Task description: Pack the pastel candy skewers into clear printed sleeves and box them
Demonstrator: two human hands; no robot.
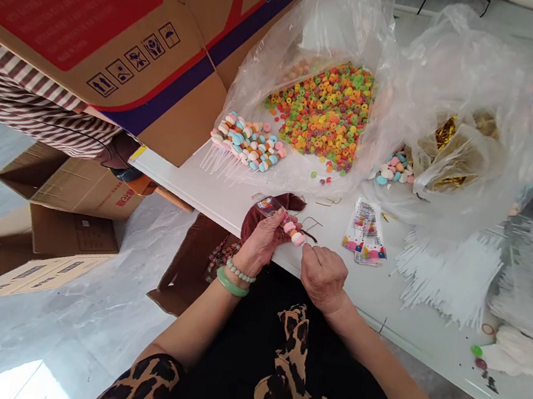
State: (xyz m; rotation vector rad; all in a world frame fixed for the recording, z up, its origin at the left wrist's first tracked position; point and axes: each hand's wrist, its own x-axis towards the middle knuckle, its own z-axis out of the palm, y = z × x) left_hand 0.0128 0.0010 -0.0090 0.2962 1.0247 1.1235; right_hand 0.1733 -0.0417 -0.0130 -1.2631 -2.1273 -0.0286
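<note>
**Two bare hands at a white table (pixel 407 333) edge, with one short row of pastel candy rings (pixel 292 232).**
The rings are gripped by the closed fingers of the left hand (pixel 262 243); the curled right hand (pixel 322 277) is held just beside them. Multicoloured cereal rings (pixel 323 114) are contained in one clear plastic bag (pixel 324 26), beside a tilted brown cardboard carton (pixel 93 17).

Passage is left along the surface (pixel 406 336) between the right hand (pixel 322 277) and the cards (pixel 366 232). Farther reach is blocked by the white sticks (pixel 447 275) and plastic bags (pixel 331 48), and the leftward way by a cardboard box (pixel 93 17).
</note>
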